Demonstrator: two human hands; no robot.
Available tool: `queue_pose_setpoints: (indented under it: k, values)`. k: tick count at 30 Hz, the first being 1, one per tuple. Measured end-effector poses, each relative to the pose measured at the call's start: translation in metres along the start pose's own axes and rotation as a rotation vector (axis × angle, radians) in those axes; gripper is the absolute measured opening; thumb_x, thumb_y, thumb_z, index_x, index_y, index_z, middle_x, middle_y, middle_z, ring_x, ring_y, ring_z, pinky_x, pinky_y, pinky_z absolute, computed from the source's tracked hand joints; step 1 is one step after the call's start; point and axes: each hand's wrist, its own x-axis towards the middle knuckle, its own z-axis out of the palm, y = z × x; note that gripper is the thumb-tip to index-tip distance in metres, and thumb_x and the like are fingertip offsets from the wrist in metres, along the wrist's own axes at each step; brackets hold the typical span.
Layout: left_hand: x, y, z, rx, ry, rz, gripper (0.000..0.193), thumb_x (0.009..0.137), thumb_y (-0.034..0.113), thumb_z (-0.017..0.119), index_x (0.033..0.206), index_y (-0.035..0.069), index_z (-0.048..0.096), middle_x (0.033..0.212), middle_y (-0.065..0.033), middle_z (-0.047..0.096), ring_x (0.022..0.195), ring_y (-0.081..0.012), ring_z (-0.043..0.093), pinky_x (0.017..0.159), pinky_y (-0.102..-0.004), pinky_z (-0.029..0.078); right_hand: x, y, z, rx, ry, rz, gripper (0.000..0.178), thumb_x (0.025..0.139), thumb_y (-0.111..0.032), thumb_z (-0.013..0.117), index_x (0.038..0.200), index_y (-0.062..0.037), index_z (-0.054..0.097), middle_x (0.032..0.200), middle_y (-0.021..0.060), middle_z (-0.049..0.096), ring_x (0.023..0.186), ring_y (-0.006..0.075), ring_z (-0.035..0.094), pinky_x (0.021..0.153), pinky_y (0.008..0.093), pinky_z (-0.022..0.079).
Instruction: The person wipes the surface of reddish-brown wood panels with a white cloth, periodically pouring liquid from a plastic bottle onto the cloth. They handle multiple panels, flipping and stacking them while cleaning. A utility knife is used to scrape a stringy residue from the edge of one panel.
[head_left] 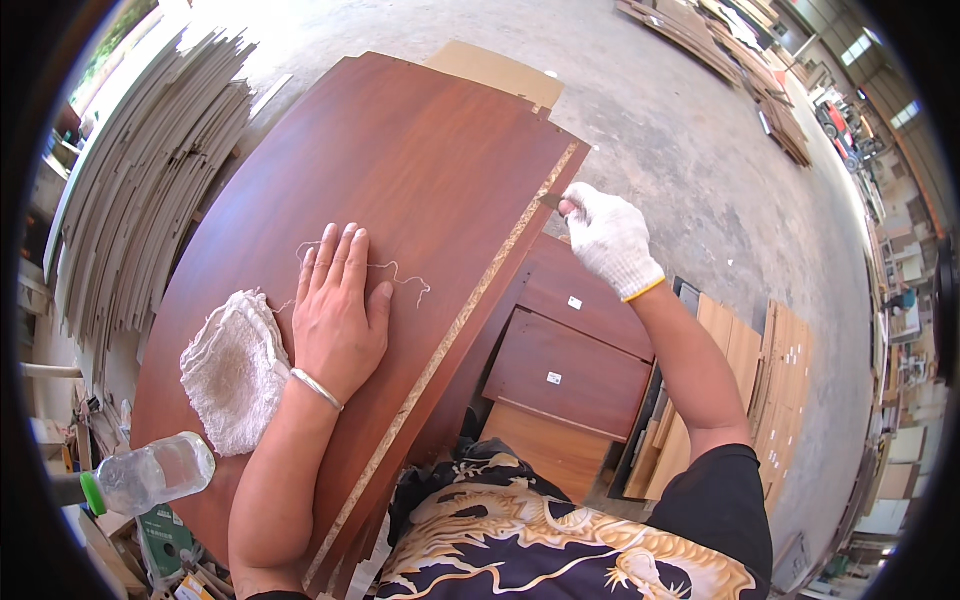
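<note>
A large reddish-brown wood panel (400,150) lies before me, with a speckled strip of bare chipboard (440,352) running along its right side. My left hand (340,310) rests flat on the panel, bare, fingers stretched out and a bangle on the wrist. Loose white thread (395,270) trails by its fingers. Just left of that hand lies a crumpled white cloth (238,370). My right hand (605,230), in a white knitted glove, pinches a small metal blade (551,201) against the far part of the chipboard strip. Most of the blade is hidden by the glove.
A clear bottle with a green cap (150,473) is at the lower left. Thin boards (150,200) stand stacked on the left. Beneath my right arm are more brown panels (570,375) and light wood planks (710,370). Panel stacks (690,40) lie farther off on the concrete floor (700,190).
</note>
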Motion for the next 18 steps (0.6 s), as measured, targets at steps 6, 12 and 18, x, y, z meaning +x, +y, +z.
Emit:
queue_pose_setpoints:
  k: [6,12,18]
  values:
    - [-0.001,-0.002,0.001,-0.003,0.006,0.006,0.057,0.104,0.022,0.062,0.154,-0.004,0.051,0.158,-0.0216,0.054,0.155,-0.0382,0.041,0.130,-0.0498,0.029,-0.009,-0.009,0.007,-0.033,-0.019,-0.065,0.013,0.100,-0.024,0.062,0.105,-0.0159,0.071,0.083,0.0140,0.076,0.080,0.0381,0.074,0.072,0.0517,0.057]
    - [-0.001,-0.003,0.002,0.003,0.005,0.001,0.058,0.103,0.024,0.062,0.152,-0.005,0.051,0.159,-0.0211,0.054,0.155,-0.0365,0.041,0.131,-0.0486,0.028,-0.042,-0.042,0.007,0.021,-0.027,-0.160,0.006,0.097,-0.018,0.065,0.099,-0.0140,0.069,0.077,0.0121,0.073,0.075,0.0354,0.074,0.067,0.0496,0.056]
    - [0.000,-0.004,0.003,0.014,0.008,-0.004,0.058,0.104,0.025,0.061,0.153,-0.004,0.052,0.159,-0.0210,0.054,0.155,-0.0365,0.041,0.130,-0.0484,0.029,-0.054,-0.055,0.006,-0.006,-0.074,-0.176,0.008,0.097,-0.017,0.065,0.101,-0.0131,0.070,0.077,0.0143,0.072,0.072,0.0378,0.072,0.064,0.0484,0.056]
